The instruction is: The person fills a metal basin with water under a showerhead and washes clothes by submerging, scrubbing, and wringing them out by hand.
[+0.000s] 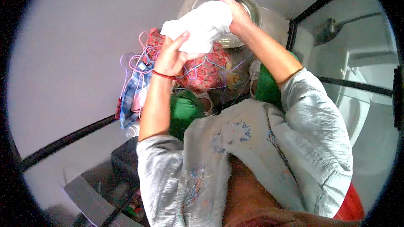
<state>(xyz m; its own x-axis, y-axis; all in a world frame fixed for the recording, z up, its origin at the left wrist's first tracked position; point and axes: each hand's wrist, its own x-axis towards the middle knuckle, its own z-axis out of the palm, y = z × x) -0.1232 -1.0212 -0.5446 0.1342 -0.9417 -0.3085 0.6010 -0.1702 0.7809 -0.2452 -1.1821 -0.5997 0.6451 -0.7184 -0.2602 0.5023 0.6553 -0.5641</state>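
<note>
A white cloth (201, 23) is stretched between my two hands, in front of a shiny metal basin (249, 1). My left hand (171, 55), with a red cord at the wrist, grips the cloth's lower left side, thumb on top. At the upper right end, my right hand (236, 13) has hold of the cloth, its fingers partly behind it. What the cloth's exact kind is cannot be made out. Below it lies a red patterned fabric (203, 73) with several coloured hangers (207, 59) on and around it.
Blue checked clothing (134, 90) lies to the left among more hangers. A white bottle (132, 131) and dark bins (124, 155) stand at lower left. Black-framed glass (341, 82) runs along the right, with something red (351, 205) at lower right.
</note>
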